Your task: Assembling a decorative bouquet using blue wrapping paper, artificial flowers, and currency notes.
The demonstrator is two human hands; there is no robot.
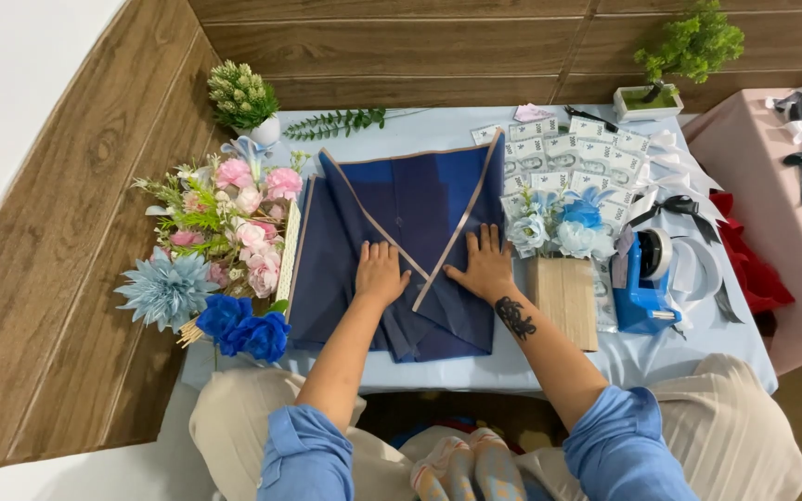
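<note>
Both hands flat, fingers spread: left hand [381, 271] & right hand [486, 266] press navy wrapping paper [401, 199] onto bench [512, 366] centre, prob. to hold folds down. Pink flowers [248, 218] left, tape dispenser [647, 278] right.

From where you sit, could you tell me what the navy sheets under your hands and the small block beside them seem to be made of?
Navy sheets: probably matte wrapping paper or thin film, with crisp flat folds and pale edge bands; which one is unclear. Both the left hand and right hand press flat on them. Block: looks like unfinished light wood, pale tan with faint grain.
</note>
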